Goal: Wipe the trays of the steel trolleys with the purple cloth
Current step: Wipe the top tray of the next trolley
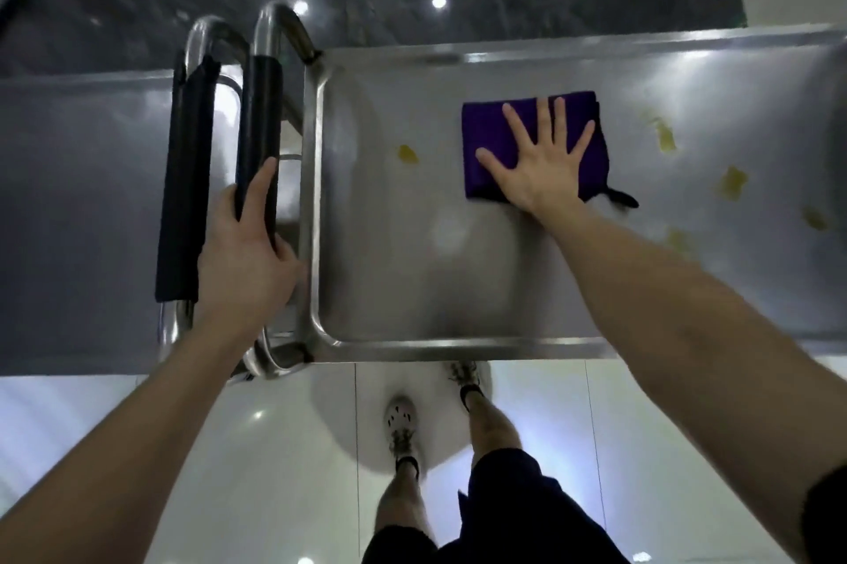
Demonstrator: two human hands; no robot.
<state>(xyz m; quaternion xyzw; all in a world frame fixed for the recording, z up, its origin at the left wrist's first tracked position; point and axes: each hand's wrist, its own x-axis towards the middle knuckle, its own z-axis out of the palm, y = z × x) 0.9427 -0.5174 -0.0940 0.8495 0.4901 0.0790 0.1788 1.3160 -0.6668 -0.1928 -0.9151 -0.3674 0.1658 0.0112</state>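
Cloth (486, 128) lies flat on the tray (389, 265), under the right hand (536, 160). Handle (259, 114) stands left of the tray, the left hand (247, 256) around it. Second trolley (82, 196) sits further left.

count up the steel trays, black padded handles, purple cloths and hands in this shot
steel trays: 2, right tray and left tray
black padded handles: 2, right handle and left handle
purple cloth: 1
hands: 2, left hand gripping the right handle, right hand flat on the cloth
total: 7
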